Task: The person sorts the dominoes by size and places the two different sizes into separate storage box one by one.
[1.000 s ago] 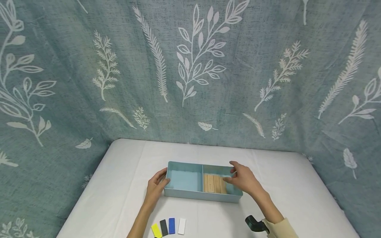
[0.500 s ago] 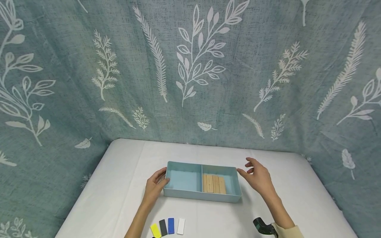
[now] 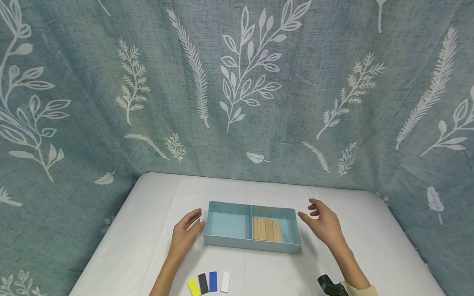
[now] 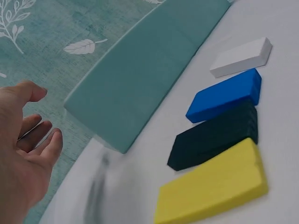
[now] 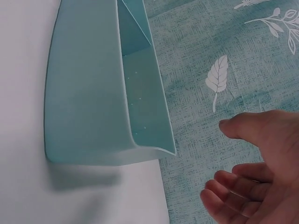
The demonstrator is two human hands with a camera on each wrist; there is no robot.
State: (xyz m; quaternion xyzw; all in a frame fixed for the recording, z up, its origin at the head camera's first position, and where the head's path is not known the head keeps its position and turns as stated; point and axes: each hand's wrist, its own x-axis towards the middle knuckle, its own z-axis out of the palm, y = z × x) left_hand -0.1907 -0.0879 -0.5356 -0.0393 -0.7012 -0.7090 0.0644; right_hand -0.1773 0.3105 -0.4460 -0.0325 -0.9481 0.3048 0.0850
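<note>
A light blue box (image 3: pixel 229 241) with two compartments sits on the white table. Several wooden blocks (image 3: pixel 267 229) lie side by side in its right compartment; the left one holds nothing. Just off the box's left end is my left hand (image 3: pixel 184 232), fingers loosely bent, holding nothing. My right hand (image 3: pixel 324 222) hovers beyond the right end, thumb and fingers apart, also holding nothing. In the left wrist view a gap shows between the left hand (image 4: pixel 32 144) and the box's corner. The right wrist view hides the blocks behind the box wall (image 5: pixel 88 93).
In front of the box lie a yellow block (image 3: pixel 194 287), a black block (image 3: pixel 203 283), a blue block (image 3: pixel 212 281) and a white block (image 3: pixel 225 282). A dark device (image 3: pixel 329 285) is at the right wrist. A leaf-patterned curtain (image 3: pixel 207 156) hangs behind the table.
My right hand has moved from over the right compartment out to the right of the box. My left hand has let go of the box's left end and drawn away leftward.
</note>
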